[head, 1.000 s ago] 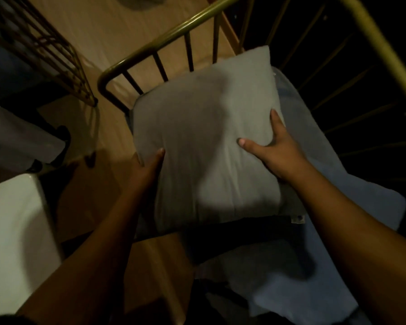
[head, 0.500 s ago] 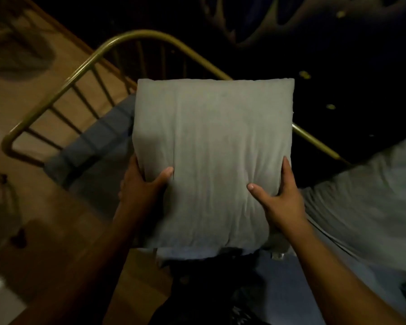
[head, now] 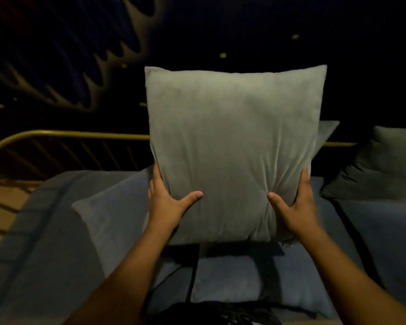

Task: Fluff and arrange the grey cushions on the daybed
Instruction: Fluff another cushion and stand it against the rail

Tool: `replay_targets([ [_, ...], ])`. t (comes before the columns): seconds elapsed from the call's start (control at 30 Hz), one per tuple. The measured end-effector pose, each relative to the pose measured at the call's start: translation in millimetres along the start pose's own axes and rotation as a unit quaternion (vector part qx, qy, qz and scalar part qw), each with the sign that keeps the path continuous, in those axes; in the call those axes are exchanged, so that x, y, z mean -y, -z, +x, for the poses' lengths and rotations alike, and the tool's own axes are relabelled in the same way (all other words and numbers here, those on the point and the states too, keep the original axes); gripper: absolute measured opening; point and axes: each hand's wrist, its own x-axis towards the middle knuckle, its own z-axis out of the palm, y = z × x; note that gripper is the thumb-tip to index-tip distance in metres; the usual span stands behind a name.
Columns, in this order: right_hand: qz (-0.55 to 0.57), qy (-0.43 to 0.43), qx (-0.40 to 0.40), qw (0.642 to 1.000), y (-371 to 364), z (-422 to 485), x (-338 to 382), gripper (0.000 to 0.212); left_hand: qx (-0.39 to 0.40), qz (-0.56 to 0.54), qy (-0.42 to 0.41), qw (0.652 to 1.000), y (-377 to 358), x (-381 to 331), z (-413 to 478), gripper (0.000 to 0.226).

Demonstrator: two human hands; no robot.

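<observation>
Two hands, left hand [head: 168,204] and right hand [head: 295,207], grip one grey cushion [head: 232,148] upright above the daybed [head: 45,231]; a second, darker cushion [head: 382,167] rests at right.

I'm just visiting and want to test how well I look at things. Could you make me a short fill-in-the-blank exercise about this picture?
1. The grey cushion is gripped by ____ hands, the left hand and the right hand.
2. Both hands grip the cushion near its ____ corners.
3. The daybed rail behind is ____ in colour.
4. A darker cushion rests at the far ____ of the picture.

Missing words: two; bottom; gold; right
</observation>
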Motion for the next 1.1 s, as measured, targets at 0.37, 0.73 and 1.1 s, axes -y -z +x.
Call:
replay_targets([
  [0.37,-0.030,-0.174,0.070,0.982,56.8,-18.2,-126.2,0.120,0.175,0.127,0.025,0.976,-136.6,-3.9,-26.6,0.131],
  [0.73,-0.045,0.018,-0.045,0.998,13.0,20.3,-47.3,0.094,0.140,0.172,-0.159,0.962,-140.3,-26.2,-5.5,0.068],
  [1.1,-0.043,0.152,0.199,0.967,-171.0,11.5,60.1,0.048,0.051,0.133,-0.011,0.990,20.6,82.4,25.7,0.041],
])
